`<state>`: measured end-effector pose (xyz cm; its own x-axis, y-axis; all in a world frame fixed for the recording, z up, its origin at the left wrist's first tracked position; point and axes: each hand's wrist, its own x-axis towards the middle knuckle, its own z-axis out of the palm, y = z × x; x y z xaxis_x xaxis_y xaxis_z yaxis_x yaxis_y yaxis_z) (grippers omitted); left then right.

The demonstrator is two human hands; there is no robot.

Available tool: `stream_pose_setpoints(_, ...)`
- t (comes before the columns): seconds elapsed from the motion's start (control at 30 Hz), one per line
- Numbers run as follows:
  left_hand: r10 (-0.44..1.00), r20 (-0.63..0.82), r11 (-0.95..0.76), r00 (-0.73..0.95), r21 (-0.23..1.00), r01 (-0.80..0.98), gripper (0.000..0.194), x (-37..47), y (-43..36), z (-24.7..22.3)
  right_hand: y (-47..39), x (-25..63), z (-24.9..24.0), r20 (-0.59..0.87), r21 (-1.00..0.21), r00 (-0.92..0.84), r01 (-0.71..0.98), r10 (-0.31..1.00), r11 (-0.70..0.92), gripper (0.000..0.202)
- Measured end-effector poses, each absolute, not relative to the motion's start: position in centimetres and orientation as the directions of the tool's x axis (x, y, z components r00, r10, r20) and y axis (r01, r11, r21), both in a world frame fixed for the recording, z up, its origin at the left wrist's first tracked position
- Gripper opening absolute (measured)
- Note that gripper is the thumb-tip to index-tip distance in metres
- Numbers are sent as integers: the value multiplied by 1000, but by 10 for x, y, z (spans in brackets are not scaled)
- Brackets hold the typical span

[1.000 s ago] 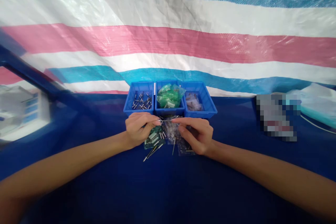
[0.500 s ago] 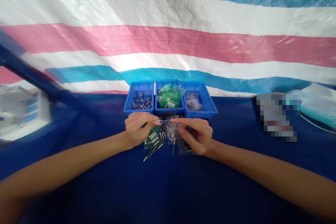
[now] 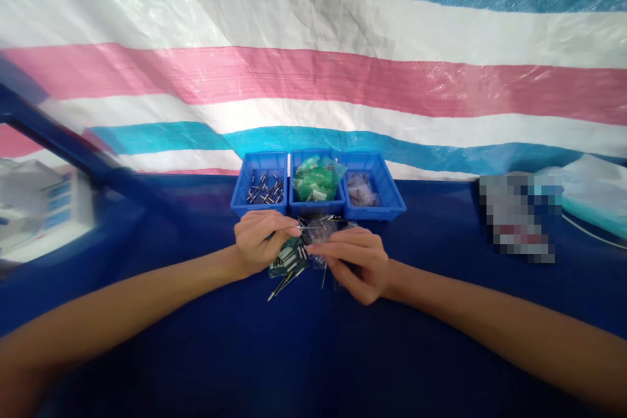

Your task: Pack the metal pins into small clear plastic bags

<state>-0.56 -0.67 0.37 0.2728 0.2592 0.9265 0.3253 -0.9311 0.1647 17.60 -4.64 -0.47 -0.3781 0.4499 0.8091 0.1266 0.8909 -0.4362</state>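
A thin metal pin [image 3: 313,228] juts rightward from the tight pinch of the left hand [image 3: 260,241]; the right hand [image 3: 356,262], fingers parted with nothing visible between them, is just nearer the person. Three blue bins [image 3: 375,212] edge the space beyond both hands; blue tabletop [image 3: 313,353] stretches wide on the hands' near side.

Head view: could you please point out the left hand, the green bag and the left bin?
Left hand [image 3: 258,243], head view: its middle.
Green bag [image 3: 314,179], head view: its middle.
Left bin [image 3: 264,163], head view: inner back wall.

Silvery rod [image 3: 312,228], blue trays [image 3: 386,188], pink-white-blue striped sheeting [image 3: 313,75]
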Motion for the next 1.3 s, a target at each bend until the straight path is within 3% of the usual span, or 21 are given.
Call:
stream_pose_setpoints(0.07,269,926,-928,265,175,329,12,-5,-7,4,-47,176,-4,820,-427,-363,128,443,895,32)
stream_pose_setpoints(0.27,265,922,-928,281,165,335,11,-6,-6,3,-50,179,-1,778,-546,-193,262,598,796,24)
stream_pose_setpoints(1.3,211,905,-954,369,109,278,10,-7,-7,5,-50,179,-1,776,-550,-191,262,601,793,20)
